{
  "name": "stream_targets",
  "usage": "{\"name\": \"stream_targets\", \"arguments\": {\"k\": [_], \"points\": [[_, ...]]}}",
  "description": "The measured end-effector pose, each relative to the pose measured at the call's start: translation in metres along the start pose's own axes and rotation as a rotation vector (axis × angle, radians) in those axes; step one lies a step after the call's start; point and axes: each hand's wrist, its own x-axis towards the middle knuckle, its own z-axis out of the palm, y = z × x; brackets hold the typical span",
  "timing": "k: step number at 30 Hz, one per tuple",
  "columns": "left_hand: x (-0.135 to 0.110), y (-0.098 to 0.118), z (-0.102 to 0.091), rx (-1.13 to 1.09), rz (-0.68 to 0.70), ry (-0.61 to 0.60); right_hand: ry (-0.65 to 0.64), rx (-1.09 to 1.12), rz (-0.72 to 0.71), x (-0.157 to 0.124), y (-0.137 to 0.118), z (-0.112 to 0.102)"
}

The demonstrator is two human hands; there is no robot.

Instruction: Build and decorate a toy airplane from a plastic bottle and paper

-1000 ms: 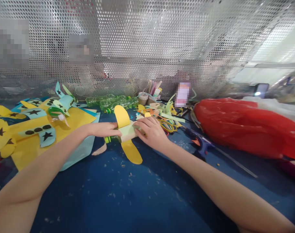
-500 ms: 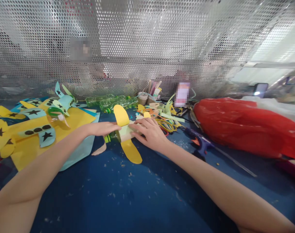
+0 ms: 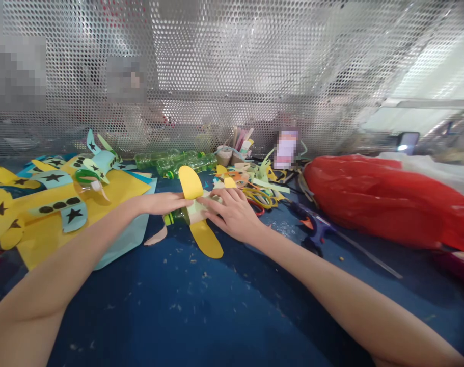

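A green plastic bottle (image 3: 181,216) made up as a toy plane lies on its side on the blue table, its green cap to the left. Pale paper (image 3: 197,211) is wrapped about its middle. One yellow paper wing (image 3: 207,238) sticks out toward me and another yellow wing (image 3: 191,182) points away. My left hand (image 3: 166,202) grips the cap end, fingertips against the paper by the far wing. My right hand (image 3: 232,210) lies over the paper-covered body, fingers bent onto it and hiding most of the rear. A curled pale paper strip (image 3: 156,236) hangs near the cap.
Finished paper-and-bottle planes (image 3: 52,199) lie on coloured sheets at the left. Green bottles (image 3: 186,162), cups of sticks (image 3: 224,154) and paper scraps (image 3: 268,191) sit at the back. A glue gun (image 3: 315,227) and a red plastic bag (image 3: 373,199) are at the right.
My right hand's fingertips have slid slightly left along the paper wrap. My left hand and the bottle stay nearly in place.
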Motion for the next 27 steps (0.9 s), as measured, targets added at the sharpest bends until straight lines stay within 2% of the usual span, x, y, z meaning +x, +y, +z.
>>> {"name": "stream_targets", "arguments": {"k": [4, 13, 16, 19, 23, 27], "points": [[0.0, -0.003, 0.0, 0.021, -0.003, -0.012, 0.04, 0.01, 0.018, 0.002, 0.001, -0.002], [-0.006, 0.007, -0.005, 0.043, -0.037, 0.023, 0.122, 0.021, 0.067, 0.003, 0.004, -0.005], [-0.007, 0.005, -0.009, 0.043, -0.074, 0.026, 0.149, -0.03, 0.147, 0.006, 0.009, -0.012], [-0.009, 0.002, -0.014, 0.022, -0.109, 0.08, 0.121, -0.084, 0.319, -0.001, 0.021, -0.025], [-0.013, -0.002, -0.021, -0.02, -0.192, 0.241, -0.107, -0.209, 0.614, -0.034, 0.049, -0.047], [-0.014, -0.005, -0.022, -0.003, -0.132, 0.377, -0.459, -0.252, 0.853, -0.078, 0.077, -0.073]]}}
